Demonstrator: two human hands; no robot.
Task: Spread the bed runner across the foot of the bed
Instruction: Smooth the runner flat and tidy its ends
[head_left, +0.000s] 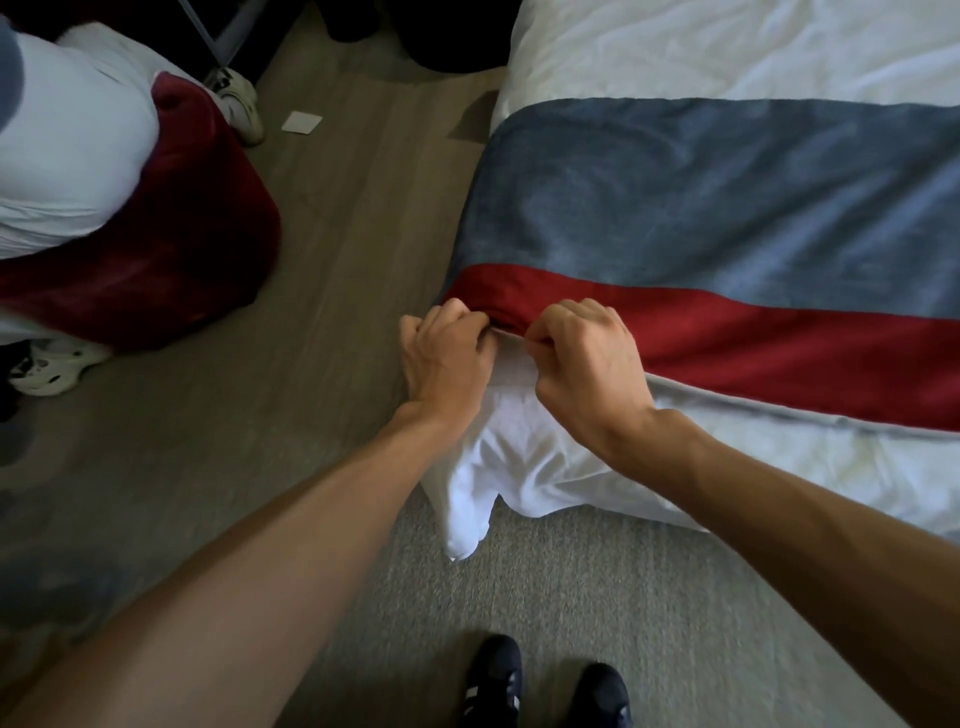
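The bed runner (727, 208) is a wide grey-blue band with a red stripe along its near side. It lies across the white-sheeted bed (753, 47) on the right and drapes over the bed's left corner. My left hand (447, 353) and my right hand (587, 364) are side by side at that corner, both pinching the red edge of the runner. A white sheet corner (483, 483) hangs below my hands toward the floor.
A second bed with white bedding and a dark red blanket (171, 249) stands at the left. White shoes (244, 104) and a paper square (301, 123) lie on the wood-look floor between the beds. My dark shoes (545, 686) stand on grey carpet.
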